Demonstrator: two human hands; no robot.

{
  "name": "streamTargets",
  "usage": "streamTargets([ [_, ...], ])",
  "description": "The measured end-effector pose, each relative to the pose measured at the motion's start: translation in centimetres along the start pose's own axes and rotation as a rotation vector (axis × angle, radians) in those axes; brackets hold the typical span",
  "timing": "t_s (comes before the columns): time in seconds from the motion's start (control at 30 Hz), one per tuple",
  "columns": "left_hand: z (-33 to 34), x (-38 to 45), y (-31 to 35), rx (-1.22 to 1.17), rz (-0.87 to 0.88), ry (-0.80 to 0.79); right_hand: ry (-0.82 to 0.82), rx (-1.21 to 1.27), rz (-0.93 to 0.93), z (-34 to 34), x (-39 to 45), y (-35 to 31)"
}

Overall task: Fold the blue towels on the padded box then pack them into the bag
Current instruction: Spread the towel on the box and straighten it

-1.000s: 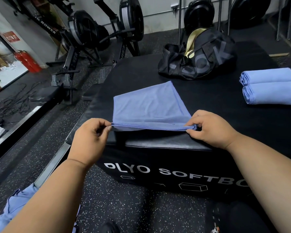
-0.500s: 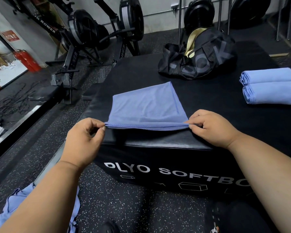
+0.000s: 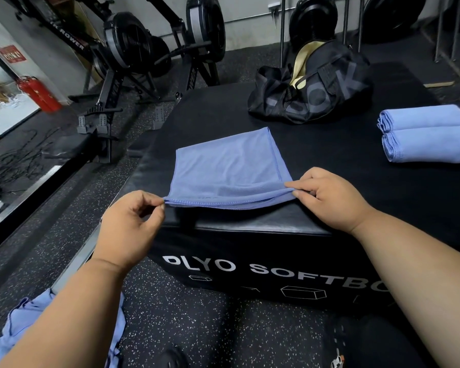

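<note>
A blue towel (image 3: 229, 166) lies folded on the near left part of the black padded box (image 3: 329, 176). My left hand (image 3: 130, 227) pinches the towel's near left corner, lifted just off the box edge. My right hand (image 3: 329, 197) pinches the near right corner, and the near hem sags between them. Two folded blue towels (image 3: 428, 134) lie side by side at the box's right edge. The black bag (image 3: 308, 88) with a pale yellow lining stands open at the back of the box.
More blue cloth (image 3: 16, 330) lies heaped on the speckled floor at lower left. Rowing machines (image 3: 133, 57) stand behind the box on the left, and a red fire extinguisher (image 3: 39, 94) is by the wall. Metal rack posts (image 3: 283, 30) rise behind the bag.
Both hands have lifted the towel's near hem slightly off the box, and the left hand has drawn its corner a little to the left. The far part of the towel stays flat.
</note>
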State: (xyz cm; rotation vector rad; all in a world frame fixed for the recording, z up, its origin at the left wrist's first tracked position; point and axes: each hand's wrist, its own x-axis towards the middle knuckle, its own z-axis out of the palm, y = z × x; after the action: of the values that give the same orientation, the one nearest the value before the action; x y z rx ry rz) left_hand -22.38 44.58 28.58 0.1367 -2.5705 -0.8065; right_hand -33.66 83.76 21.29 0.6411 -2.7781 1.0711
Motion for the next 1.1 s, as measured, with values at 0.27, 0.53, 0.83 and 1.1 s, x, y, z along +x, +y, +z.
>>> streamTargets([
  [0.27,0.1,-0.2,-0.5,-0.015,-0.015,-0.003,0.073,0.078,0.037,-0.2,0.3,0.1],
  [0.53,0.1,-0.4,-0.2,-0.039,-0.026,0.002,-0.044,0.05,0.03,-0.4,-0.2,-0.1],
  [0.83,0.5,-0.7,-0.7,-0.052,-0.074,0.01,-0.148,-0.015,-0.048,-1.8,-0.7,-0.3],
  [1.1,0.6,-0.7,-0.1,-0.052,-0.08,0.028,-0.101,-0.105,-0.084,-0.7,-0.6,-1.1],
])
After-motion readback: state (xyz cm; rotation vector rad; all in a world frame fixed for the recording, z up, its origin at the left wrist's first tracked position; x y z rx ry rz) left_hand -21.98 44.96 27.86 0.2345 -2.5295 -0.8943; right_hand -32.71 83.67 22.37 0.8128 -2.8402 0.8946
